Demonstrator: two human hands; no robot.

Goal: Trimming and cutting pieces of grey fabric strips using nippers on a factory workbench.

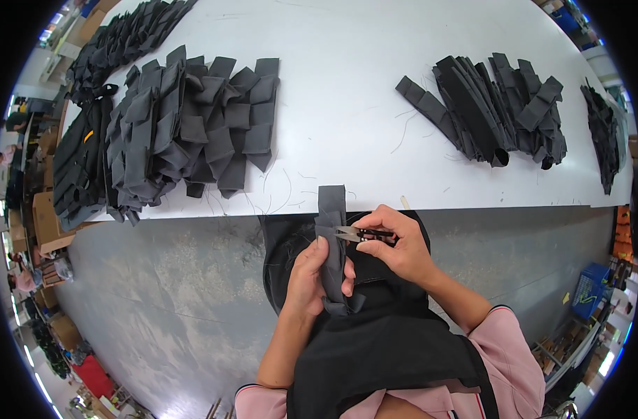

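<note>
A dark grey fabric strip (332, 202) with sewn folds lies upright in my left hand (309, 273), over my lap at the front edge of the table. My left thumb presses on its face while the fingers wrap behind it. Small thread snips (377, 235) with black handles sit in my right hand (400, 244), pinched between thumb and fingers. Their pointed blades reach left to the strip, just above my left thumb. Whether the tips grip a thread is too small to tell.
On the white table (333, 105) lies a large heap of grey fabric strips (193, 126) at left. A smaller heap of strips (486, 112) and a dark bundle (603, 136) lie at right. Loose threads are scattered about. A blue crate (590, 290) stands on the floor.
</note>
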